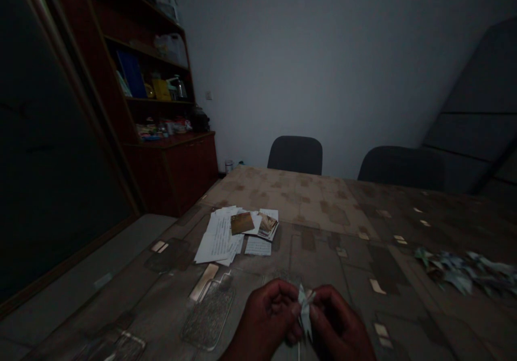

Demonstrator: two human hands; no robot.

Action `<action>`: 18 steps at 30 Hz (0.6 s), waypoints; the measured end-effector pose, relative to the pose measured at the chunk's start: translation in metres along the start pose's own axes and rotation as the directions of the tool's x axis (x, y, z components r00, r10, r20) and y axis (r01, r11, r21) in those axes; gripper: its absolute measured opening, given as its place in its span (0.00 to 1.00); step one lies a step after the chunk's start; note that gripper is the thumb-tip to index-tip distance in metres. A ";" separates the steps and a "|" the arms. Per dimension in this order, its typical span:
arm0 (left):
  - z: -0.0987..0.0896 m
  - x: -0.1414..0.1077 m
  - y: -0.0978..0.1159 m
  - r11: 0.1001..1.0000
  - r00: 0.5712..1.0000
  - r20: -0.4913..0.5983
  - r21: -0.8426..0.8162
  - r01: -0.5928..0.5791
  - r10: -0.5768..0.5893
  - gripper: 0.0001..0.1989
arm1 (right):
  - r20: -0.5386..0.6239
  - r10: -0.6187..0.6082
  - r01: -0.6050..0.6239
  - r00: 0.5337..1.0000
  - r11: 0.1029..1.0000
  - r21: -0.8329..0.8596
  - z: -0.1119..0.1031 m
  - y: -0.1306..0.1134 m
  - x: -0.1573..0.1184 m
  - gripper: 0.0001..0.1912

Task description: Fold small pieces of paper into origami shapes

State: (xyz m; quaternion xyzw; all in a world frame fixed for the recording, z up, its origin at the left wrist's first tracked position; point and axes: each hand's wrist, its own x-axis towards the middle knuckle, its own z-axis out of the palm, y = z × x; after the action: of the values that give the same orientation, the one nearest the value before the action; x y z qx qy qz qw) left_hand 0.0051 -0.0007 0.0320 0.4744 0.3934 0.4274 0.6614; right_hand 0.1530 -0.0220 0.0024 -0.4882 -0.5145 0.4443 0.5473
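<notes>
Left hand (269, 312), right hand (335, 318) pinching folded paper (306, 310) (pale), tip pointing down

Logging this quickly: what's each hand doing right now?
Left hand: closed, pinching the folded paper.
Right hand: closed, pinching the same paper.

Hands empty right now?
No, the left hand and right hand are both pinching a small folded paper piece.
</notes>
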 end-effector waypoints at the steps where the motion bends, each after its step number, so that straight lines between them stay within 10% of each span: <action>1: 0.001 0.000 0.000 1.000 1.000 -0.019 0.001 0.008 -0.008 0.17 | -0.005 -0.013 0.013 1.000 1.000 -0.018 0.000 0.000 0.000 0.19; 18: -0.003 -0.004 0.002 0.967 0.986 -0.094 0.226 -0.117 0.141 0.04 | -0.046 -0.078 0.070 0.996 0.985 -0.155 0.001 -0.002 -0.003 0.17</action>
State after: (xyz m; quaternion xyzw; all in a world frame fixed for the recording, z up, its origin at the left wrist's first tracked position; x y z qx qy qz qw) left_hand 0.0011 -0.0030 0.0341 0.5451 0.4424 0.4487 0.5530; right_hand 0.1516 -0.0254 0.0038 -0.5205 -0.5507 0.3700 0.5375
